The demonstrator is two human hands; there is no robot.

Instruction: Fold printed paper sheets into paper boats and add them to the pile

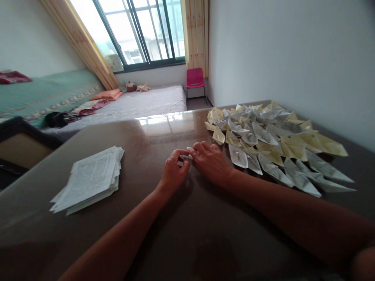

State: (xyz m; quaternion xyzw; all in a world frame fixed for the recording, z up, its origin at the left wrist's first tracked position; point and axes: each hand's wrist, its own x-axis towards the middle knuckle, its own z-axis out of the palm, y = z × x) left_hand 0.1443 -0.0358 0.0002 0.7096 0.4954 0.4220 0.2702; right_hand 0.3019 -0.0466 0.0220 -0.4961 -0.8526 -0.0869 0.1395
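Observation:
Both hands meet near the middle of the brown table over a small folded piece of printed paper [186, 157], mostly covered by fingers. My left hand [173, 168] pinches its left end between thumb and fingers. My right hand [209, 160] is closed over the right end, its fingers curled and pressed down close to the tabletop. Just right of that hand spreads a large group of folded paper boats [268, 156], some white with print, others yellowish. Off to the left lies a stack of printed paper sheets [90, 177], slightly uneven at its edges.
The glossy brown table [140, 144] reaches to the white wall [263, 50] on the right. Beyond it are a bed [158, 99] with soft toys and a pink chair [195, 79] below the window. A dark-framed chair [26, 146] stands at the left edge.

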